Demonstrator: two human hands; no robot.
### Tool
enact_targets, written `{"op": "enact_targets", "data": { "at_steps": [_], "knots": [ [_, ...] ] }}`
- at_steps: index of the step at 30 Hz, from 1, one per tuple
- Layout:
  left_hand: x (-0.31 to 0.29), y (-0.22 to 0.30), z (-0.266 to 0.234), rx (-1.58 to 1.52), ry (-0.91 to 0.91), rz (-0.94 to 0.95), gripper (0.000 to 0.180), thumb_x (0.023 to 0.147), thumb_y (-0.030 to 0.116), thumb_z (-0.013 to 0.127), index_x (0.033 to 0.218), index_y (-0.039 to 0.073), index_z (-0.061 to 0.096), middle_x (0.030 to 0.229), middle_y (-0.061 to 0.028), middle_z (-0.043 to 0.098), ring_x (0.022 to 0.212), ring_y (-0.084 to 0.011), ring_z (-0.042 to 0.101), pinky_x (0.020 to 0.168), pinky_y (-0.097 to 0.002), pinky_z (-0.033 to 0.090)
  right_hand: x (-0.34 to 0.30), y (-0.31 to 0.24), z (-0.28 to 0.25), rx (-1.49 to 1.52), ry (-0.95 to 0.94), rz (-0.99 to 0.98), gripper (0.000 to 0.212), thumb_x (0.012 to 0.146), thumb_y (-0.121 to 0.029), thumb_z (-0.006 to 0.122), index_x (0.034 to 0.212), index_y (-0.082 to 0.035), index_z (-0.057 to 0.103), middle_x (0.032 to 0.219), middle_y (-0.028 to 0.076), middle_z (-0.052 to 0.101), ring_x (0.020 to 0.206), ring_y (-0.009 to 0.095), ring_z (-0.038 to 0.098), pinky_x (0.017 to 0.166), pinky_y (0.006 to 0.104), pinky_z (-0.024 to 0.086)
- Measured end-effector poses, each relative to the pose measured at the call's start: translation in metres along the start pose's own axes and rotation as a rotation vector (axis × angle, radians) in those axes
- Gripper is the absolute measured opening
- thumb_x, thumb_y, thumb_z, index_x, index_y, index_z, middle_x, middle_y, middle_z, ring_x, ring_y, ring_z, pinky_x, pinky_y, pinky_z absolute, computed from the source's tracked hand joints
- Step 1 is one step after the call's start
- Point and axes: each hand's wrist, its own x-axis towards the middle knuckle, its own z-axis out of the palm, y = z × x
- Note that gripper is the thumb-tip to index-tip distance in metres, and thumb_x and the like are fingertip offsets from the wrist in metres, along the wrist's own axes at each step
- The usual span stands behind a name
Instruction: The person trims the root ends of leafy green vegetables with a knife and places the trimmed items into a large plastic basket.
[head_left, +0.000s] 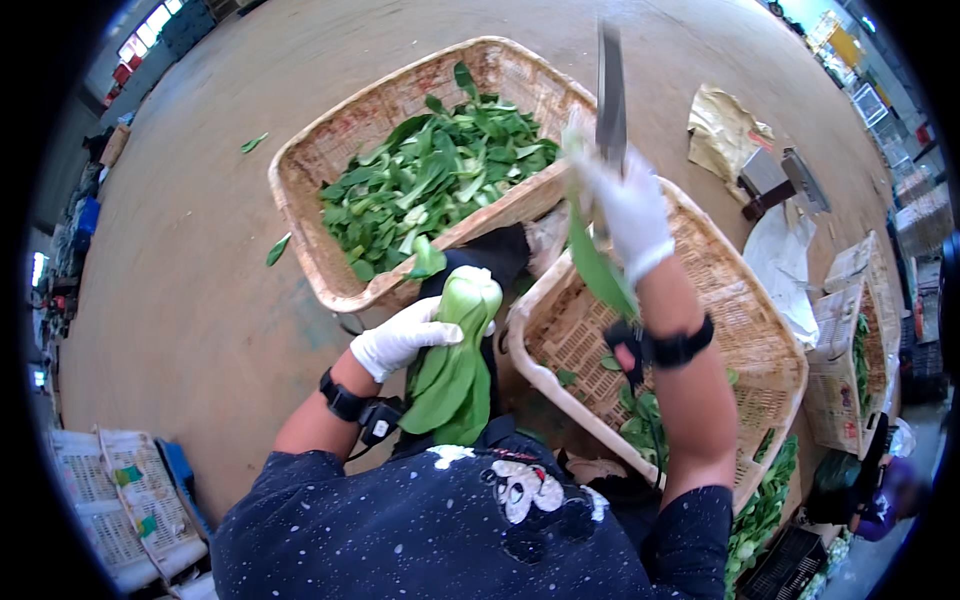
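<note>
My left hand (pixel 402 338), in a white glove, is closed around a head of bok choy (pixel 455 385). Its pale stem end points up and away, and its green leaves hang toward my lap. My right hand (pixel 632 205), also gloved and slightly blurred, is raised over the gap between two baskets and grips a knife (pixel 611 95) with its blade upright. A loose green leaf (pixel 597 262) hangs just below that hand; whether the fingers pinch it I cannot tell. The knife's handle is hidden by the glove.
A crate (pixel 297 240) ahead holds many cut leaves (pixel 440 175). To the right stands a second basket (pixel 755 335) with a few leaves inside. Beyond lie crumpled paper (pixel 722 130) and a box (pixel 765 178). More bok choy (pixel 765 510) and another person (pixel 885 495) are at lower right.
</note>
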Motion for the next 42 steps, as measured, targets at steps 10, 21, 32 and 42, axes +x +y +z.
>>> {"op": "enact_targets", "data": {
  "at_steps": [10,21,32,42],
  "knots": [
    [0.041,0.021,0.086,0.374,-0.057,-0.117,0.046,0.085,0.011,0.068,0.126,-0.002,0.052,0.114,-0.0047,0.061,0.103,-0.0124,0.057,0.092,-0.0288,0.046,-0.137,-0.009,-0.034,-0.452,-0.326,-0.039,0.054,0.075,-0.038,0.073,0.121,-0.01,0.064,0.107,0.014,0.068,0.096,0.028,0.066,0.084,0.0357,0.051],
    [0.255,-0.085,0.295,0.663,-0.671,0.046,0.057,0.091,0.029,0.066,0.134,-0.003,0.047,0.125,-0.0154,0.059,0.117,-0.023,0.055,0.101,-0.035,0.041,-0.505,-0.018,-0.348,-0.499,1.639,0.49,0.036,0.088,-0.036,0.067,0.114,-0.012,0.065,0.083,0.004,0.062,0.054,0.007,0.049,0.046,0.0221,0.038],
    [0.4,-0.353,0.382,1.149,-0.77,-0.171,0.033,0.09,0.018,0.055,0.121,0.012,0.064,0.109,-0.0176,0.067,0.097,-0.0278,0.065,0.087,-0.0325,0.049,-0.433,0.057,-0.324,0.971,1.543,0.071,0.044,0.101,-0.046,0.04,0.137,-0.02,0.047,0.08,-0.006,0.053,0.056,0.003,0.044,0.041,0.0191,0.036],
    [0.379,-0.398,0.398,1.606,-0.249,-0.377,0.045,0.081,0.046,0.069,0.114,0.016,0.061,0.124,-0.017,0.048,0.112,-0.0382,0.053,0.09,-0.0502,0.045,-0.43,0.068,-0.324,0.869,1.396,0.027,0.044,0.1,-0.033,0.049,0.131,-0.002,0.049,0.085,0.002,0.055,0.058,0.009,0.049,0.042,0.0201,0.039]
  ]
}}
